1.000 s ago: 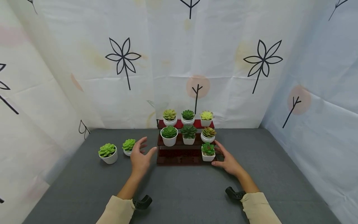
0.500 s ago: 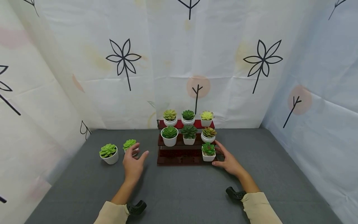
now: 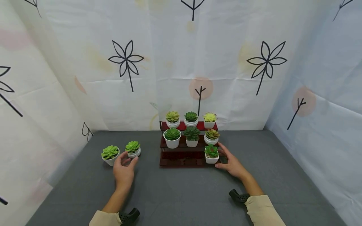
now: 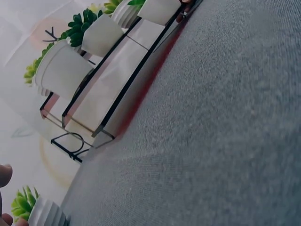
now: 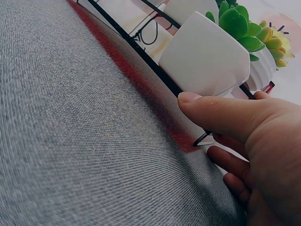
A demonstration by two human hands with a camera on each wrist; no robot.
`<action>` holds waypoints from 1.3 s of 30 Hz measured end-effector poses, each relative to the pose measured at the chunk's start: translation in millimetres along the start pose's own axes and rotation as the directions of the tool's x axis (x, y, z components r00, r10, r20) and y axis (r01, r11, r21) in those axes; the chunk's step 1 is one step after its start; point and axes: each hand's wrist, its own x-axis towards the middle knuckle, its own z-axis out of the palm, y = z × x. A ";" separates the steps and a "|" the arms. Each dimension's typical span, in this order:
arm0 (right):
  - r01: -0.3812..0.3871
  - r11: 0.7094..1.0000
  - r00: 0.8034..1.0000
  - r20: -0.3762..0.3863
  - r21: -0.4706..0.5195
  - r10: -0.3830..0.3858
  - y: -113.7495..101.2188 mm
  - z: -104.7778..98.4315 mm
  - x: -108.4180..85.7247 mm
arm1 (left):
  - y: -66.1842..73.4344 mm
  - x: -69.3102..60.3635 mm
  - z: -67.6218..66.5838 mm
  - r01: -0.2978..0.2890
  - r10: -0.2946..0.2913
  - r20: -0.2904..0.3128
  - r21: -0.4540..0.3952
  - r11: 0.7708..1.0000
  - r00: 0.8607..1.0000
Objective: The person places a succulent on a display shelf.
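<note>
My left hand (image 3: 123, 171) is beside a small succulent in a ribbed white pot (image 3: 134, 153), thumb and fingers spread apart at its near side. Left of it stands another succulent in a smooth white pot (image 3: 111, 156), partly behind my fingertips. In the left wrist view the ribbed pot (image 4: 47, 214) shows just past my thumb. My right hand (image 3: 232, 164) holds the right end of a dark red tiered shelf (image 3: 181, 159), thumb at its front edge and fingers along its side. Close to that thumb, a square-potted succulent (image 3: 211, 154) stands on the lowest tier.
The middle tier bears a row of potted succulents (image 3: 192, 137), and the top tier another row (image 3: 191, 118). Grey cloth (image 3: 181, 194) covers the table. Patterned white fabric (image 3: 169, 62) hangs behind and at both sides.
My left hand has moved left and toward me, from between the shelf and the ribbed pot to the pot's near side. The right hand has stayed at the shelf's end.
</note>
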 end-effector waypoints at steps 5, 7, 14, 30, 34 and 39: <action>-0.008 1.000 1.000 -0.006 -0.006 0.008 -7.8 0.9 -2.9 | 2.1 -0.5 -1.9 0.024 -0.024 0.000 0.016 1.000 1.000; -0.004 1.000 1.000 -0.005 -0.008 0.004 -16.3 0.2 -4.3 | 1.9 -0.1 -1.5 0.032 -0.032 -0.002 0.021 0.999 0.999; 0.003 1.000 1.000 -0.009 -0.006 -0.003 -18.1 1.4 -4.9 | -1.6 4.6 2.4 0.087 -0.087 0.003 0.027 0.996 0.996; 0.020 1.000 1.000 0.007 0.014 -0.021 0.3 -1.7 1.3 | -18.4 29.1 4.2 0.251 -0.257 0.082 0.073 0.965 0.963; 0.008 1.000 1.000 0.007 0.011 -0.008 -0.4 -1.8 1.0 | -20.0 35.9 5.9 0.256 -0.264 0.118 0.079 0.964 0.957; 0.001 1.000 1.000 0.006 0.020 -0.001 -4.0 -0.6 -0.7 | -21.4 40.6 8.1 0.241 -0.249 0.146 0.070 0.968 0.958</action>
